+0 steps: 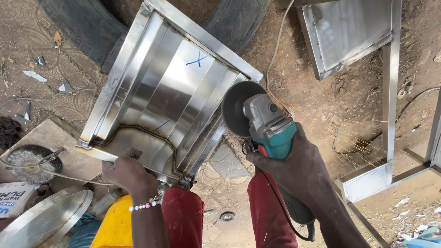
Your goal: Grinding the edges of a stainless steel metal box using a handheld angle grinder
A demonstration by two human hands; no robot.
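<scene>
Grinding is being done along the right edge of the steel tray [170, 87], propped on a tyre [78, 27], its near rim clamped by left hand [127, 171] fingers while right hand [298, 170] fingers are being wrapped round the angle grinder [266, 121]; near-corner welds look rough yet.

Left hand [126, 171] curled in a grip, right hand [294, 167] clenched, both forearms extended.

Glossy folded sheet-metal tray [174, 87] with rough dark weld seams; matt teal plastic grinder [271, 128]

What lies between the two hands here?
In the head view, the near corner of the stainless panel lies between the left hand and the right hand, which grips the angle grinder.
</scene>
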